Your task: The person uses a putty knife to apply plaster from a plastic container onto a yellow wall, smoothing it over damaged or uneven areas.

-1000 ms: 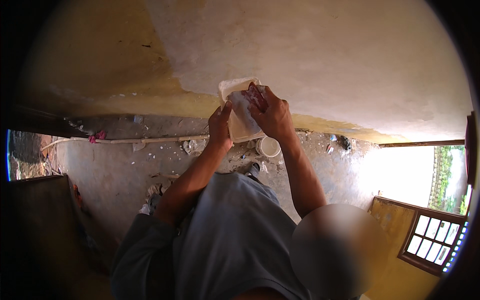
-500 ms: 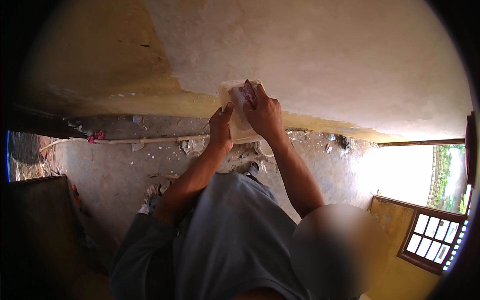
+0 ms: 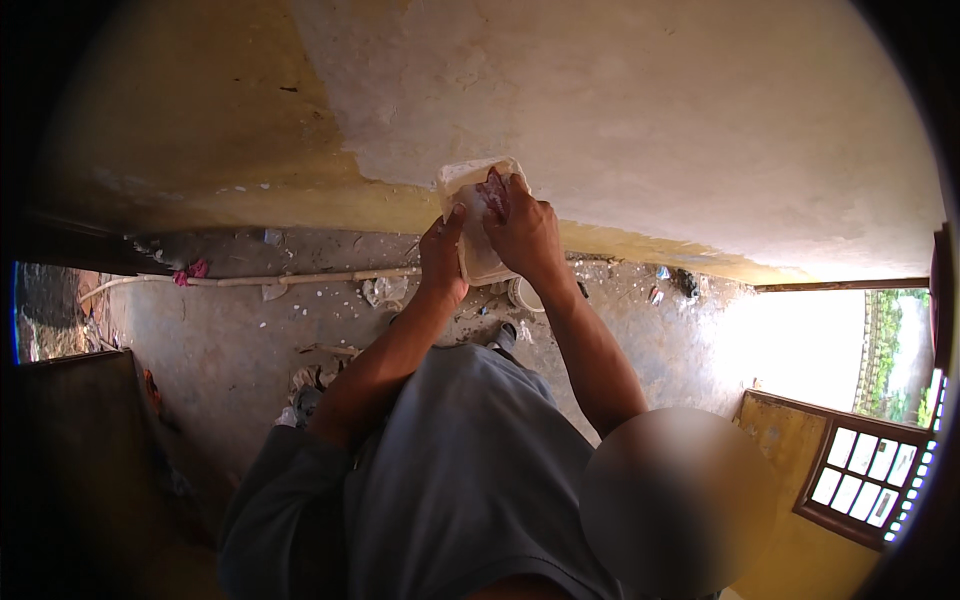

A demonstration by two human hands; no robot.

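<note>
A white rectangular pad (image 3: 472, 182), flat like a plastering float, is pressed against the wall (image 3: 640, 120) where a rough whitish coat meets yellow paint. My left hand (image 3: 443, 262) grips its lower left edge. My right hand (image 3: 522, 228) lies over its face with the fingers spread on top. Both forearms reach up to it from my grey-shirted body below.
The floor below is grey concrete strewn with debris. A thin pipe (image 3: 300, 278) runs along the wall's foot, with a pink scrap (image 3: 190, 270) at its left. A white bucket (image 3: 520, 296) stands under my hands. A bright doorway (image 3: 800, 345) and a barred window (image 3: 860, 470) are at the right.
The pad has shifted slightly on the wall under both hands. My right hand covered more of it half a second ago; the upper part shows again now.
</note>
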